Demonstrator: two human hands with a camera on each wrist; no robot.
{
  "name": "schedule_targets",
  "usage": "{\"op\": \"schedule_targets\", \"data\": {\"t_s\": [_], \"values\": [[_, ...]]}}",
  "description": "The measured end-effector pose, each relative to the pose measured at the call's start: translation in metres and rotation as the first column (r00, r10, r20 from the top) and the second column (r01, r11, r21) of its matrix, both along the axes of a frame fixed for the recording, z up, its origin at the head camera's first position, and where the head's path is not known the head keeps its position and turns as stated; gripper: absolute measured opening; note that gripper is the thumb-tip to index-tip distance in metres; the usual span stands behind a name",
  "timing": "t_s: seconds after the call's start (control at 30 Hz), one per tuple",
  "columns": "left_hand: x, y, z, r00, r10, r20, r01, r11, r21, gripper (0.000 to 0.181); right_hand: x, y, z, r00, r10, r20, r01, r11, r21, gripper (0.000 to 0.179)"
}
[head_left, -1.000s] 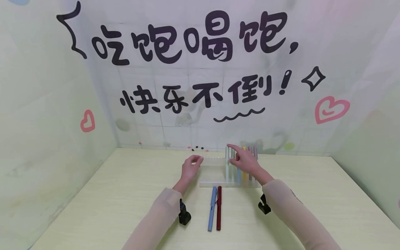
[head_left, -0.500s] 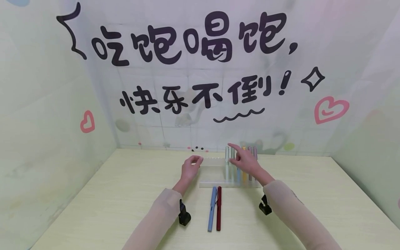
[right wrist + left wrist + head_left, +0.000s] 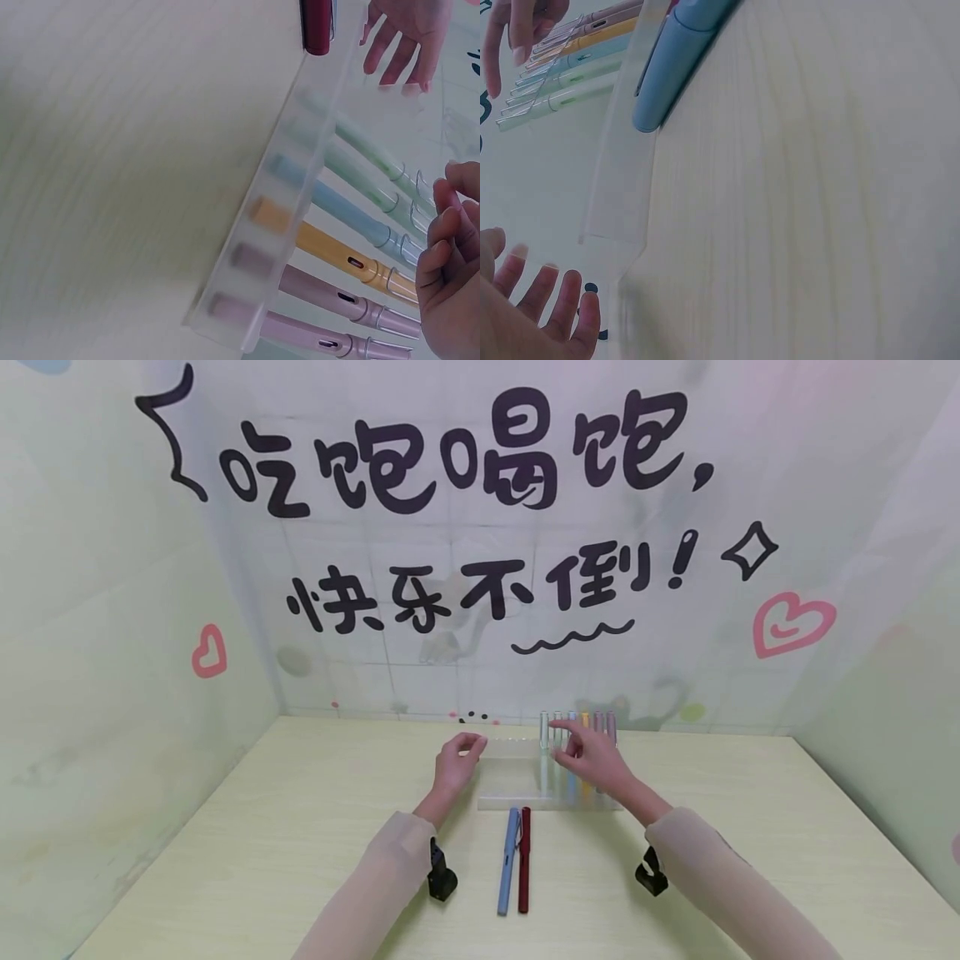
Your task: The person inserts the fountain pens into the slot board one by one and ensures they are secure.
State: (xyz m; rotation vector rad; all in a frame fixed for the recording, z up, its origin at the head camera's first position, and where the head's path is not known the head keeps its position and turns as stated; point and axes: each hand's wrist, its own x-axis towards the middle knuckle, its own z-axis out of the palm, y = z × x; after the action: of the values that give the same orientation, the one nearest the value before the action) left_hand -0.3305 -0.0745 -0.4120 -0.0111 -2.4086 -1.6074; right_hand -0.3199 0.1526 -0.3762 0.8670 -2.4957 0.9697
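Observation:
A clear plastic pen stand [image 3: 510,802] stands toward the back of the table, with several capped pens upright in its right part. My left hand [image 3: 456,764] pinches the stand's upper left corner. My right hand [image 3: 596,760] hovers in front of the pens, index finger and thumb apart, holding nothing. Nearest its fingertips is the leftmost pale green pen [image 3: 544,760]. An orange pen [image 3: 330,251] and two mauve pens [image 3: 319,290] sit further right, partly hidden by the hand in the head view. A blue pen [image 3: 508,860] and a dark red pen [image 3: 525,860] lie before the stand.
The wooden-patterned table [image 3: 262,860] reaches a printed cloth backdrop [image 3: 420,685] close behind the stand. Cloth walls rise on both sides. A black wrist camera [image 3: 442,881] hangs below the left sleeve, another wrist camera [image 3: 651,877] below the right.
My right hand has come down slightly from the top of the pens, its index finger lowered, and the blue pen's cap in the stand now shows. The left hand stays at the corner.

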Motion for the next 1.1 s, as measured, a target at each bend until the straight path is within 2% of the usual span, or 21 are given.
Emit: {"op": "schedule_targets", "data": {"t_s": [0.2,0.5,0.7,1.0,1.1], "values": [[-0.001,0.000,0.001,1.000,0.004,-0.001,-0.004,1.000,-0.002,0.025,0.012,-0.002,-0.005,0.998,0.044,0.049,-0.044,0.999,-0.016,0.032],[-0.001,0.000,0.000,1.000,0.007,-0.003,-0.007,1.000,0.000,0.026,0.029,0.001,-0.021,0.990,0.090,0.104,-0.089,0.996,-0.020,0.022],[0.001,0.001,0.001,1.000,0.010,-0.006,-0.010,1.000,0.003,0.025,0.035,0.007,-0.030,0.979,0.110,0.172,-0.106,0.994,-0.033,0.020],[0.001,0.001,0.000,1.000,0.014,0.011,-0.015,1.000,0.003,0.024,0.039,0.007,-0.036,0.965,0.135,0.226,-0.126,0.991,-0.054,0.018],[0.001,0.001,0.000,1.000,0.012,0.016,-0.012,1.000,0.007,0.025,0.041,0.005,-0.038,0.953,0.145,0.265,-0.130,0.989,-0.073,0.018]]}}
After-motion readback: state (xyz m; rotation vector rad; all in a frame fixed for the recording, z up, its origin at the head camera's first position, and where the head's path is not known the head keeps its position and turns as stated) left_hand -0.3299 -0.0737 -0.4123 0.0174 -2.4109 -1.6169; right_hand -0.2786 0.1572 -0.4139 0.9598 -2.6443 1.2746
